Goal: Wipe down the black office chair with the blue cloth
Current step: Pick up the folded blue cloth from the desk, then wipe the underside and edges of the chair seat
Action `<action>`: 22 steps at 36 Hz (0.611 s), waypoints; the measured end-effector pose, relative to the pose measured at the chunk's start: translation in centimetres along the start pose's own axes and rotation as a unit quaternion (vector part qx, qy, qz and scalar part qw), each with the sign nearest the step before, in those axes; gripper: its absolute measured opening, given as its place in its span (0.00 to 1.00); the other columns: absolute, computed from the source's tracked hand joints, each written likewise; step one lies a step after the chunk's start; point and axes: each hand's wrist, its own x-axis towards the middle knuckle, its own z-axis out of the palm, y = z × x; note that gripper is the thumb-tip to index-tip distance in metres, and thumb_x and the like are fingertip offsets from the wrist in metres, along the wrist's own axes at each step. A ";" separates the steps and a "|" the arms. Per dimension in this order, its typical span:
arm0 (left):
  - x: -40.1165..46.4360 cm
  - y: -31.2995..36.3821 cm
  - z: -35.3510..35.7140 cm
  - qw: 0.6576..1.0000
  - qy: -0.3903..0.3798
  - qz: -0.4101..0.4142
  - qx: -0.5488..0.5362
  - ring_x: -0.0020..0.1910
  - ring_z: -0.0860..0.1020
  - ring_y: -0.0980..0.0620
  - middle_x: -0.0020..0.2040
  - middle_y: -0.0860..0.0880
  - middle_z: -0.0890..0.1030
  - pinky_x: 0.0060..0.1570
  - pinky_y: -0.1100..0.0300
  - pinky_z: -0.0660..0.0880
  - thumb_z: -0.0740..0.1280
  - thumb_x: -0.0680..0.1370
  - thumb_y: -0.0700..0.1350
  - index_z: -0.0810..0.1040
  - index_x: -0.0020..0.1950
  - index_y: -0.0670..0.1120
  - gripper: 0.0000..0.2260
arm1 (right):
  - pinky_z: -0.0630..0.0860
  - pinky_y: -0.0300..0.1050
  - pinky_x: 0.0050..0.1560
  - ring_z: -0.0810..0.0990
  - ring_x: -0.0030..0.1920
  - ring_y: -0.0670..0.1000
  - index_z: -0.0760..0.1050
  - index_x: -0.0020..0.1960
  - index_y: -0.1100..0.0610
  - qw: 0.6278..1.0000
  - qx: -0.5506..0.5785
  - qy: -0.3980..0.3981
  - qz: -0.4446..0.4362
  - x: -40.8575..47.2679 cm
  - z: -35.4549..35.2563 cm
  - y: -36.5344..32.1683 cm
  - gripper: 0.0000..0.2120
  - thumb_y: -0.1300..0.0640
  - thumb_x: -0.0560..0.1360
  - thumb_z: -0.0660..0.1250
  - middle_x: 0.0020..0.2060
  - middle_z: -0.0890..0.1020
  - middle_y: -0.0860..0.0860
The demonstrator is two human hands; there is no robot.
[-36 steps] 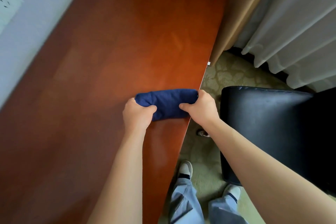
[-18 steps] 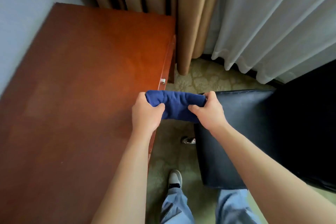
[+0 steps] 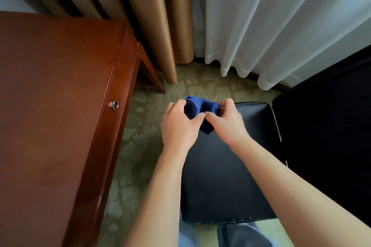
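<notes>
Your left hand (image 3: 178,126) and right hand (image 3: 226,121) both grip the blue cloth (image 3: 197,109), fingers curled over its far side and thumbs pinching the near side. The thumb tips nearly meet in the middle. The cloth is bunched into a short roll between your hands, with one corner hanging down below your right thumb. You hold it in the air above the front left corner of the black chair (image 3: 226,182) seat; whether the hanging corner touches the seat cannot be told. The seat is flat and glossy, and the chair's dark back rises at the right. To your left stands a wooden desk (image 3: 50,106) with a small metal lock (image 3: 114,105) on its front edge. Patterned green carpet (image 3: 138,146) lies between desk and chair. Beyond hang tan curtains (image 3: 152,16) and a white sheer curtain (image 3: 271,22).
</notes>
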 end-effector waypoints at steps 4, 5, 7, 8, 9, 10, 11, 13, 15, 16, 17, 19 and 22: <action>1.7 0.2 2.5 0.999 -0.051 0.011 0.006 0.50 0.77 0.51 0.53 0.53 0.74 0.44 0.58 0.70 0.68 0.77 0.55 0.79 0.54 0.49 0.12 | 0.81 0.54 0.52 0.83 0.49 0.52 0.70 0.52 0.51 0.995 0.089 -0.022 0.040 2.1 0.0 2.4 0.18 0.42 0.69 0.68 0.48 0.83 0.49; 2.1 -0.1 3.1 0.998 -0.062 0.016 0.009 0.49 0.77 0.51 0.52 0.54 0.74 0.42 0.58 0.69 0.66 0.77 0.53 0.79 0.52 0.49 0.10 | 0.81 0.57 0.54 0.84 0.50 0.52 0.70 0.52 0.50 0.993 0.102 -0.027 0.049 2.5 0.3 2.8 0.21 0.38 0.67 0.69 0.48 0.84 0.49; 3.3 -1.1 4.3 0.996 -0.089 0.019 0.021 0.49 0.76 0.51 0.54 0.54 0.74 0.41 0.58 0.68 0.63 0.78 0.50 0.79 0.54 0.48 0.10 | 0.81 0.58 0.54 0.85 0.50 0.52 0.70 0.53 0.49 0.991 0.114 -0.030 0.064 3.4 1.0 3.7 0.28 0.33 0.63 0.72 0.49 0.84 0.49; 4.1 -1.8 5.0 0.994 -0.103 0.018 0.021 0.51 0.75 0.51 0.56 0.54 0.74 0.43 0.58 0.68 0.62 0.79 0.49 0.79 0.58 0.48 0.12 | 0.81 0.58 0.54 0.84 0.50 0.51 0.70 0.54 0.49 0.990 0.116 -0.028 0.069 3.9 1.5 4.1 0.30 0.33 0.61 0.73 0.50 0.84 0.48; 4.9 -2.5 5.7 0.993 -0.118 0.012 0.012 0.53 0.75 0.50 0.59 0.54 0.75 0.46 0.58 0.69 0.62 0.79 0.48 0.79 0.63 0.47 0.14 | 0.82 0.57 0.55 0.84 0.51 0.50 0.70 0.54 0.49 0.990 0.117 -0.023 0.073 4.5 1.9 4.5 0.31 0.33 0.60 0.74 0.50 0.83 0.47; 5.7 -3.2 6.4 0.991 -0.134 0.004 -0.001 0.55 0.75 0.50 0.61 0.54 0.75 0.49 0.58 0.70 0.61 0.79 0.46 0.78 0.66 0.47 0.17 | 0.82 0.55 0.55 0.84 0.51 0.49 0.69 0.55 0.49 0.990 0.115 -0.017 0.077 5.1 2.4 4.9 0.31 0.34 0.60 0.75 0.51 0.83 0.47; 6.5 -3.8 7.1 0.988 -0.153 -0.001 -0.013 0.58 0.75 0.50 0.63 0.53 0.75 0.53 0.57 0.71 0.61 0.79 0.44 0.77 0.68 0.48 0.18 | 0.82 0.54 0.55 0.84 0.50 0.47 0.69 0.56 0.49 0.991 0.112 -0.011 0.079 5.7 2.8 5.2 0.31 0.36 0.61 0.76 0.51 0.82 0.46; 7.8 -5.0 8.3 0.980 -0.195 -0.009 -0.032 0.64 0.74 0.49 0.67 0.51 0.76 0.62 0.56 0.71 0.61 0.78 0.40 0.77 0.70 0.48 0.21 | 0.82 0.49 0.54 0.83 0.50 0.44 0.68 0.58 0.50 0.991 0.104 0.006 0.086 7.0 3.9 6.1 0.31 0.41 0.63 0.78 0.51 0.81 0.45; 8.9 -6.3 9.0 0.971 -0.232 -0.027 -0.059 0.69 0.72 0.51 0.70 0.52 0.76 0.70 0.55 0.68 0.61 0.77 0.37 0.76 0.72 0.48 0.23 | 0.82 0.46 0.52 0.82 0.49 0.43 0.67 0.58 0.51 0.992 0.086 0.027 0.091 8.3 5.2 7.0 0.32 0.43 0.63 0.80 0.51 0.81 0.44; 9.5 -7.2 9.3 0.965 -0.246 -0.039 -0.075 0.69 0.73 0.52 0.69 0.52 0.77 0.71 0.55 0.68 0.61 0.76 0.37 0.77 0.71 0.49 0.24 | 0.81 0.44 0.50 0.82 0.49 0.42 0.67 0.59 0.51 0.992 0.073 0.035 0.093 8.9 5.8 7.5 0.33 0.44 0.62 0.81 0.50 0.81 0.44; 10.1 -8.0 9.6 0.960 -0.258 -0.046 -0.094 0.67 0.75 0.54 0.66 0.53 0.80 0.70 0.55 0.69 0.61 0.74 0.37 0.78 0.70 0.49 0.24 | 0.80 0.41 0.49 0.81 0.49 0.41 0.67 0.59 0.51 0.993 0.058 0.041 0.095 9.5 6.5 7.9 0.33 0.46 0.63 0.81 0.49 0.80 0.42; 11.4 -9.9 10.2 0.950 -0.273 -0.064 -0.139 0.60 0.80 0.54 0.57 0.55 0.84 0.67 0.52 0.73 0.60 0.68 0.38 0.82 0.63 0.51 0.26 | 0.75 0.30 0.43 0.78 0.47 0.35 0.66 0.59 0.50 0.994 0.034 0.048 0.096 10.4 7.6 8.6 0.31 0.50 0.64 0.82 0.47 0.79 0.39; 13.1 -11.7 10.9 0.937 -0.295 -0.070 -0.173 0.55 0.82 0.55 0.48 0.57 0.86 0.64 0.52 0.76 0.57 0.64 0.39 0.83 0.49 0.59 0.24 | 0.72 0.27 0.39 0.78 0.46 0.34 0.68 0.59 0.50 0.993 0.013 0.066 0.098 11.8 9.2 9.7 0.30 0.52 0.64 0.81 0.45 0.79 0.40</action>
